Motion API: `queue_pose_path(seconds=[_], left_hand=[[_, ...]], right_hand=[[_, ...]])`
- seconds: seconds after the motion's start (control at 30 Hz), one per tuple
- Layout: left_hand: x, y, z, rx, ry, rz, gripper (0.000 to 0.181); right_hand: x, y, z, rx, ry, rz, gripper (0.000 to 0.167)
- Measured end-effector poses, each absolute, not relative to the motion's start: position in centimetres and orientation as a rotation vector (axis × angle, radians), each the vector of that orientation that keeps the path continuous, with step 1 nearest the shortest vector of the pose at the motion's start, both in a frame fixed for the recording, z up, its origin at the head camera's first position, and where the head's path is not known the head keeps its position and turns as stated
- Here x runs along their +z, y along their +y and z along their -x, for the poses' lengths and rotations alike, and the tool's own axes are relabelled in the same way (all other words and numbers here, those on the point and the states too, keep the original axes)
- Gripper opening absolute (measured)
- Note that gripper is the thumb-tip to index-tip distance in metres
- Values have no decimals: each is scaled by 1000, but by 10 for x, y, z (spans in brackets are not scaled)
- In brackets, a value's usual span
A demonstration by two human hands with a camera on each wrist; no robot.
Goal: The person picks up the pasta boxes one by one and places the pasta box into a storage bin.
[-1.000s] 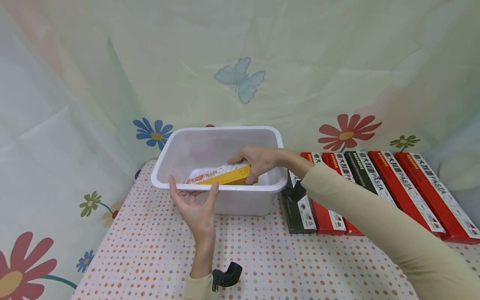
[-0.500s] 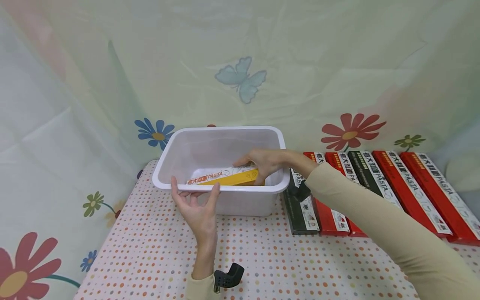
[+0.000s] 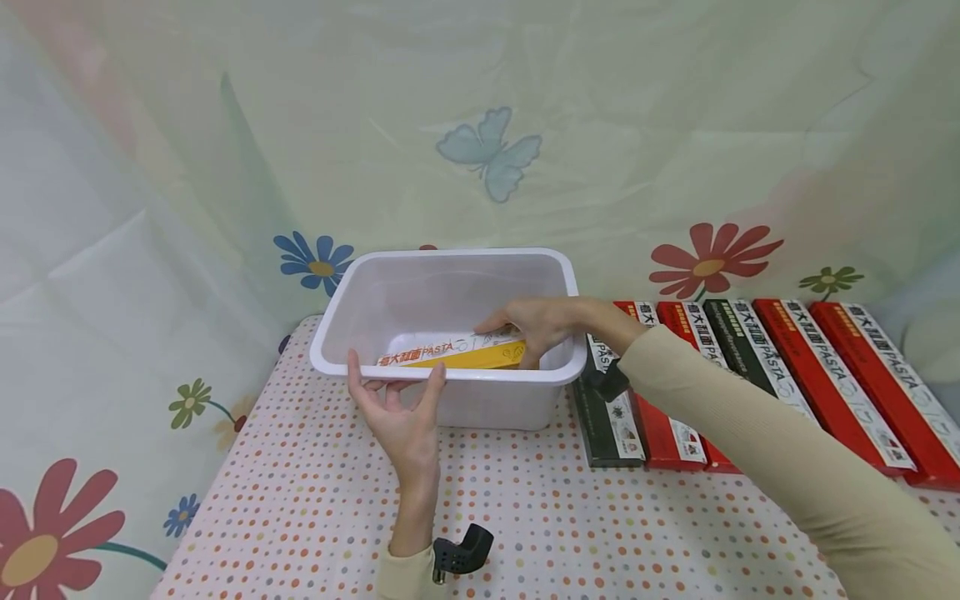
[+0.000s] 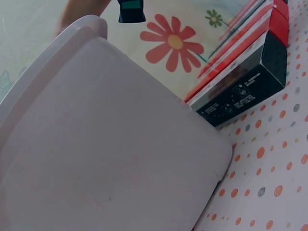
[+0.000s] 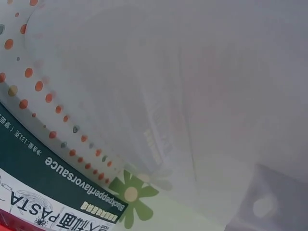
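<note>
Pale green cloth (image 3: 645, 125) for a backdrop, printed with flowers (image 3: 708, 265) and a butterfly (image 3: 491, 157). Below it, a white tablecloth (image 3: 585, 533) dotted in orange and grey. On the tablecloth to the right, a row of red and dark boxes (image 3: 808, 358), side by side, partly covered by the beige right sleeve (image 3: 750, 425). Left of the row, a white tub (image 3: 495, 408), upright, just beside the dark box (image 3: 600, 425) at the row's near left end; whether touching, cannot tell. Inside the tub, along the near wall, a yellow box (image 3: 472, 358), white face upward and lettered PASTA, set a little aslant, lower part hidden behind the near rim; whether resting on the bottom, cannot tell. At that rim, the left hand (image 3: 401, 425), gripping it, outer digits over the edge, others tucked beneath. Reaching over the tub's right side, the right hand (image 3: 546, 325), pinching the yellow box by its right end. On each wrist, a small black camera (image 3: 463, 550).
</note>
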State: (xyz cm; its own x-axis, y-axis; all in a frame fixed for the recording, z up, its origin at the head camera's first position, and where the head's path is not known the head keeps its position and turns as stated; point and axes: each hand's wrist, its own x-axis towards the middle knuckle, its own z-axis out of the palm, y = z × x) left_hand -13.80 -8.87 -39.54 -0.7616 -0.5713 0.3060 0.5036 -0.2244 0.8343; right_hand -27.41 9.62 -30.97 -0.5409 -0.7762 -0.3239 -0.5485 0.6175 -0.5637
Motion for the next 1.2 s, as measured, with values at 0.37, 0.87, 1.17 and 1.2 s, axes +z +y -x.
queue_pose_path(seconds=[0.37,0.87,1.17,1.2], left_hand=[[-392,-87,137,-2048,-1336,-85,114],[-394,-88,133,-2029,-1366,-110,113],[-394,-88,135,-2037,-1340,-89,112],[-393,-87,135,-2040,-1339,-85,112]], right_hand=[[-302,119,241,-1237,2368,1175,72],[-307,203,128,-1738,2904,621,75],[-351,224,101,-1786,2916,340,76],[-357,224,99,-1794,2899,314,77]])
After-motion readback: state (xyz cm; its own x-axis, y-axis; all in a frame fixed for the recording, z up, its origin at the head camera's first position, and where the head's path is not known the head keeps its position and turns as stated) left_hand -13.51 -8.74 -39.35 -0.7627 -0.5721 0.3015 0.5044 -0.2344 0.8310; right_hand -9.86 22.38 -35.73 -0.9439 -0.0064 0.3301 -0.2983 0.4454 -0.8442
